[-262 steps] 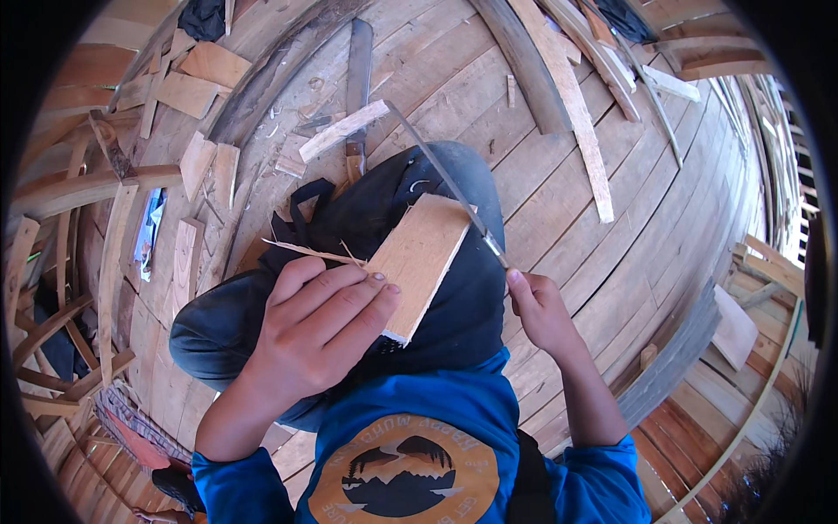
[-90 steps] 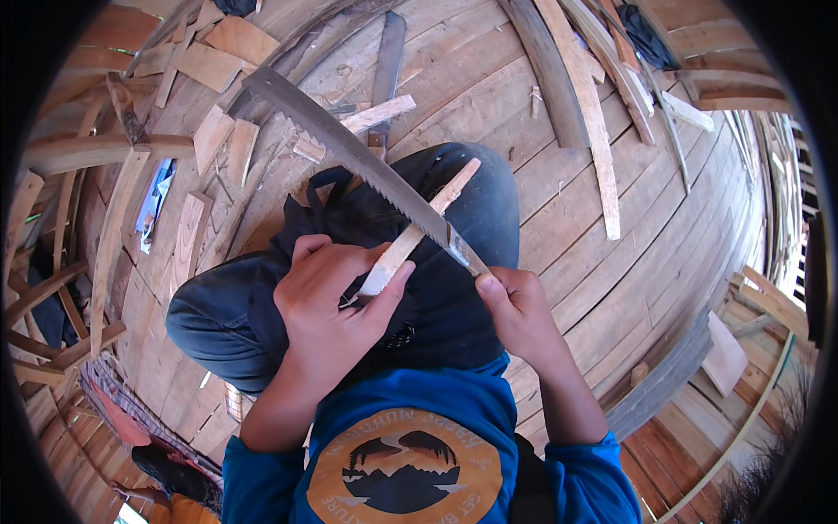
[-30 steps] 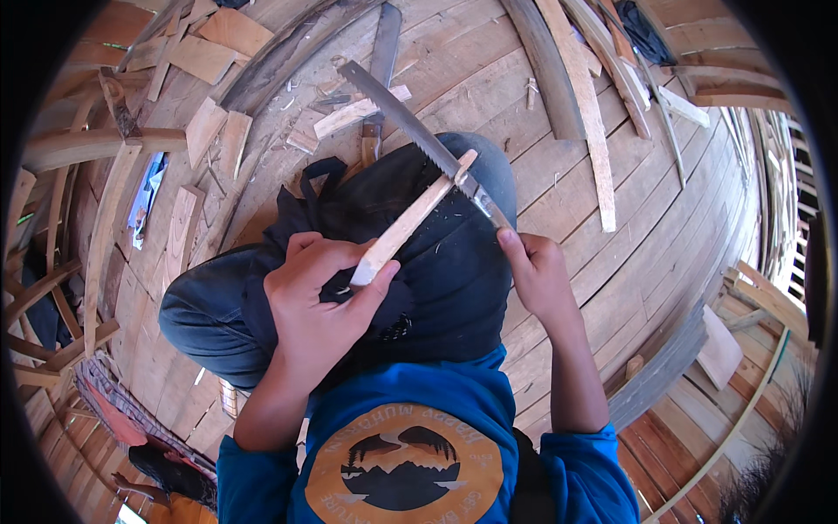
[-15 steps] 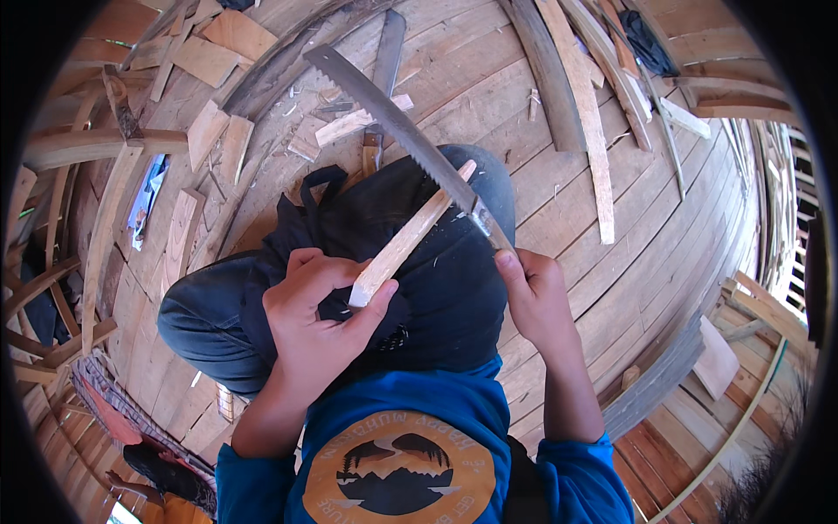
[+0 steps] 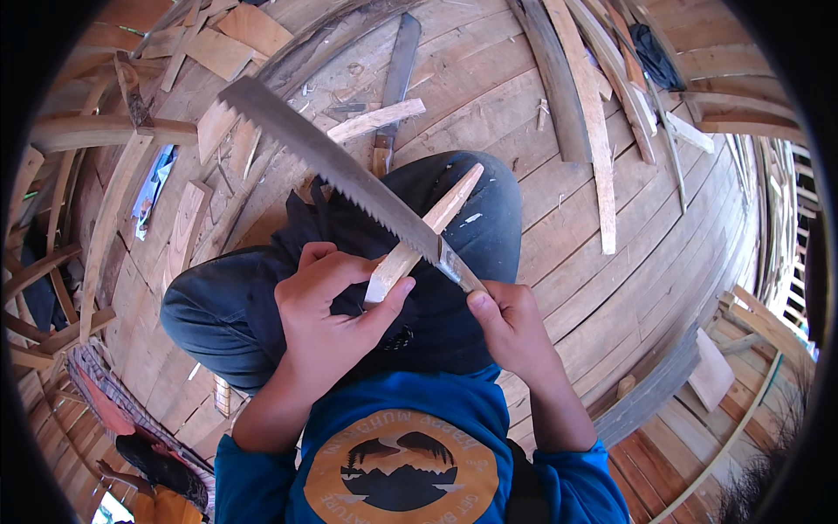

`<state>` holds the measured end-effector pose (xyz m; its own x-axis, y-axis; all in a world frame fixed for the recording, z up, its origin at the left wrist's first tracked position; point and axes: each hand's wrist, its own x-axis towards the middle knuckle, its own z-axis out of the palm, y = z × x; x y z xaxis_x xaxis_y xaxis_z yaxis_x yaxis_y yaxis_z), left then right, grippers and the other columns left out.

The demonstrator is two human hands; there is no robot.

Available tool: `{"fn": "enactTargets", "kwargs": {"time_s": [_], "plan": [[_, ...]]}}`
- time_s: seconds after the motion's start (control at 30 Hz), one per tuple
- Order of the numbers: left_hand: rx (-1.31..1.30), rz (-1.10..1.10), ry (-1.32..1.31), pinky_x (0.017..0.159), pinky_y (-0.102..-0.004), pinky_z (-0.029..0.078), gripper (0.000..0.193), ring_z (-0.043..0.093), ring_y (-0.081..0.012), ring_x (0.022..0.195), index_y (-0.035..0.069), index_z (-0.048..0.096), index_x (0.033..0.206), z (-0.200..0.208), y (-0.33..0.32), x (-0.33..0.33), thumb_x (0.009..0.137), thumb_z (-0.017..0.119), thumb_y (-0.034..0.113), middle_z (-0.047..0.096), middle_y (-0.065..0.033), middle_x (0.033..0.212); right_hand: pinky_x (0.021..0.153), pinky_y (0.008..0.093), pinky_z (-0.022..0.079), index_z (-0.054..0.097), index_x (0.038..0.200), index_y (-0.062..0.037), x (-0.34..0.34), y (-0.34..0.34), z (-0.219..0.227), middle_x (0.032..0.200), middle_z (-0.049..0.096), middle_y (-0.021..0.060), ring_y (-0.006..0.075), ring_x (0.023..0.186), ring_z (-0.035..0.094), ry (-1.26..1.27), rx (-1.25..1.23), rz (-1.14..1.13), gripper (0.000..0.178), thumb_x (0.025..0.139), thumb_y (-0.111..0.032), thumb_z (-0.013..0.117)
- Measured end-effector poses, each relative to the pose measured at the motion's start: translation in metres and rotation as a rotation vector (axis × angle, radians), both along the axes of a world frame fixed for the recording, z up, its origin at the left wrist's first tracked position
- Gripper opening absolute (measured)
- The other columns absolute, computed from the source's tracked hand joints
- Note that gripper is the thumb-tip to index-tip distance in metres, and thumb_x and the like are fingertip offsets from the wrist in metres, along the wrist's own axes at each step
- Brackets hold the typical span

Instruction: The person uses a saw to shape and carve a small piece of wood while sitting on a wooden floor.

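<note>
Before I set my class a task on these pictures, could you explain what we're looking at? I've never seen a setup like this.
There is no machine here: a person works with bare hands. Every picture comes from one wide camera on their head, looking down, so straight edges bend near the rim. The left hand pinches a tapered wooden stick near one end. The right hand grips a toothed saw, its blade crossing over the stick. On the plank floor beyond lie a long flat blade, a pale wood strip and longer boards.
</note>
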<state>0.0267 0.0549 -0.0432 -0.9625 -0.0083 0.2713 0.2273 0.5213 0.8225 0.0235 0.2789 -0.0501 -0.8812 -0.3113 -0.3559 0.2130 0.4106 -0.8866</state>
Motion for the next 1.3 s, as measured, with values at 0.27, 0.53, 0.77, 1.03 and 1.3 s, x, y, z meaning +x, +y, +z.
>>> {"fn": "enactTargets", "kwargs": {"time_s": [0.27, 0.53, 0.77, 1.03, 1.3], "plan": [[-0.019, -0.01, 0.005, 0.07, -0.033, 0.045, 0.021, 0.064, -0.0179, 0.06, 0.004, 0.07, 0.081, 0.001, 0.001, 0.006, 0.069, 0.085, 0.01, 0.068, -0.0051, 0.07, 0.047, 0.0345, 0.034, 0.051, 0.063, 0.0026, 0.001, 0.004, -0.002, 0.051, 0.038, 0.0051, 0.011, 0.053, 0.038, 0.003, 0.035, -0.02, 0.056, 0.098, -0.04, 0.057], [-0.003, -0.015, -0.013, 0.074, -0.0324, 0.042, 0.021, 0.061, -0.0157, 0.062, 0.001, 0.068, 0.08, 0.002, 0.005, 0.006, 0.069, 0.085, 0.006, 0.069, -0.0058, 0.073, 0.047, 0.0353, 0.037, 0.055, 0.063, 0.0031, -0.005, 0.012, -0.006, 0.049, 0.041, 0.0069, 0.0111, 0.051, 0.042, 0.019, 0.133, -0.018, 0.056, 0.098, -0.041, 0.057], [-0.016, -0.005, -0.017, 0.071, -0.0334, 0.045, 0.021, 0.065, -0.0185, 0.062, 0.004, 0.071, 0.083, 0.001, 0.003, 0.011, 0.069, 0.085, 0.009, 0.068, -0.0059, 0.071, 0.047, 0.0359, 0.037, 0.056, 0.063, 0.0042, -0.009, 0.016, -0.015, 0.048, 0.042, 0.0109, 0.0129, 0.049, 0.044, -0.031, 0.233, -0.059, 0.058, 0.097, -0.043, 0.058], [-0.016, -0.001, -0.015, 0.071, -0.0331, 0.045, 0.021, 0.065, -0.0188, 0.061, 0.004, 0.07, 0.083, -0.003, -0.001, 0.011, 0.069, 0.085, 0.009, 0.07, -0.0074, 0.073, 0.047, 0.0373, 0.038, 0.055, 0.064, 0.0053, -0.018, 0.019, -0.02, 0.049, 0.042, 0.0127, 0.016, 0.048, 0.043, -0.025, 0.251, -0.048, 0.058, 0.095, -0.044, 0.059], [-0.013, -0.005, 0.002, 0.071, -0.034, 0.045, 0.021, 0.066, -0.0192, 0.063, 0.004, 0.07, 0.084, -0.003, -0.001, 0.009, 0.069, 0.085, 0.01, 0.07, -0.0066, 0.074, 0.048, 0.0374, 0.039, 0.057, 0.064, 0.0051, -0.028, 0.028, -0.032, 0.049, 0.043, 0.0116, 0.0159, 0.049, 0.045, -0.04, 0.33, -0.114, 0.059, 0.095, -0.046, 0.06]]}}
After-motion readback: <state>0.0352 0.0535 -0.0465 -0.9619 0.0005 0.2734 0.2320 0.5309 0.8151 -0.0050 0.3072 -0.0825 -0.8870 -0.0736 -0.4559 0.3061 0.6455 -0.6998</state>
